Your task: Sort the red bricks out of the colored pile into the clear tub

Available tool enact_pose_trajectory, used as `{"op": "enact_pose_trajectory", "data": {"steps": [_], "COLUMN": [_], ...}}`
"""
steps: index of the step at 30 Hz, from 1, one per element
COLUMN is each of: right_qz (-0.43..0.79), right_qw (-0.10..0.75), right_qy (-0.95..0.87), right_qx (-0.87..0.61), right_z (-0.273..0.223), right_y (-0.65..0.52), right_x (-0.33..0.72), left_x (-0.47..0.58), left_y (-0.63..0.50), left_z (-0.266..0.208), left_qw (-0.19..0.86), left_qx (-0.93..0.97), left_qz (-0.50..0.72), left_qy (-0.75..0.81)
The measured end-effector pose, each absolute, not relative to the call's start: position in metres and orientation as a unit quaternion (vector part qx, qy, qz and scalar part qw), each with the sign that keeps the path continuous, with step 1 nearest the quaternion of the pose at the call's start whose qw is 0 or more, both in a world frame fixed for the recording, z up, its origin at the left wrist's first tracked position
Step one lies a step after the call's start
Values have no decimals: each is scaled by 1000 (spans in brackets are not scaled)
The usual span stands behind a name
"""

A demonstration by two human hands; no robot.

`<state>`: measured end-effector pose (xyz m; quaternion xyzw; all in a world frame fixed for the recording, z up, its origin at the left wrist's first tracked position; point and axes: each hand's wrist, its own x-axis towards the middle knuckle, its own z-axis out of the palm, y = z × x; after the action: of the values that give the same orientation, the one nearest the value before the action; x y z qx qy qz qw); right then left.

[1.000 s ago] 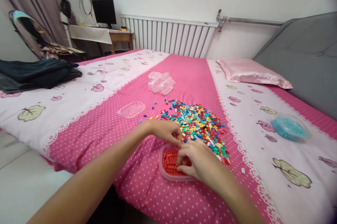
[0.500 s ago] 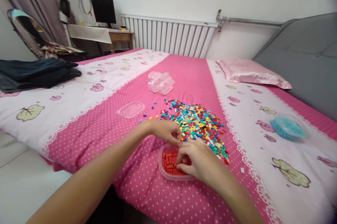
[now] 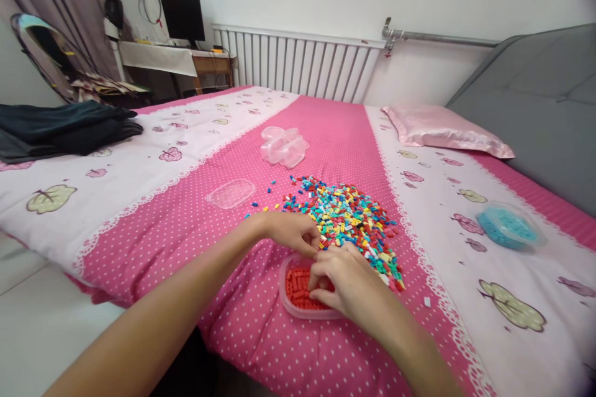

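A clear plastic container (image 3: 285, 302) stands near the bed's front edge, with red toy bricks (image 3: 298, 285) laid in rows inside. My right hand (image 3: 342, 276) reaches into it, thumb and fingers pinched low over the red bricks; whatever is between the fingertips is hidden. My left hand (image 3: 298, 234) is at the container's far rim, its fingers curled together and close to my right hand. I cannot make out anything held in it. Just beyond both hands spreads a heap of small mixed-colour bricks (image 3: 354, 217).
A clear lid (image 3: 231, 194) lies left of the heap, and stacked clear containers (image 3: 284, 147) sit farther back. To the right is a container of light blue bricks (image 3: 507, 226). A pink pillow (image 3: 447, 131) and dark folded clothes (image 3: 65, 130) rest on the bed.
My right hand has shifted very slightly left over the red bricks. The left hand stays nearly in place, and the heap and containers look the same.
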<state>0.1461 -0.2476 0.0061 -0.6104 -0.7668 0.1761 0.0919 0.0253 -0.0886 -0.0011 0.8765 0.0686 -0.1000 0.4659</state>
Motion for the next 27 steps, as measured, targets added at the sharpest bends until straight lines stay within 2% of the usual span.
{"op": "enact_pose_trajectory", "data": {"steps": [9, 19, 27], "right_qz": [170, 164, 154], "right_qw": [104, 79, 107], "right_qy": [-764, -771, -770], "right_qx": [-613, -611, -610], "right_z": [7, 2, -3], "right_y": [-249, -244, -244], "right_x": [151, 148, 148], "left_x": [25, 26, 25], "left_y": [-89, -90, -90], "left_z": [2, 2, 3], "left_qw": [457, 438, 427], "left_qx": [880, 888, 893], "left_qz": [-110, -117, -113], "left_qy": [74, 78, 82]}}
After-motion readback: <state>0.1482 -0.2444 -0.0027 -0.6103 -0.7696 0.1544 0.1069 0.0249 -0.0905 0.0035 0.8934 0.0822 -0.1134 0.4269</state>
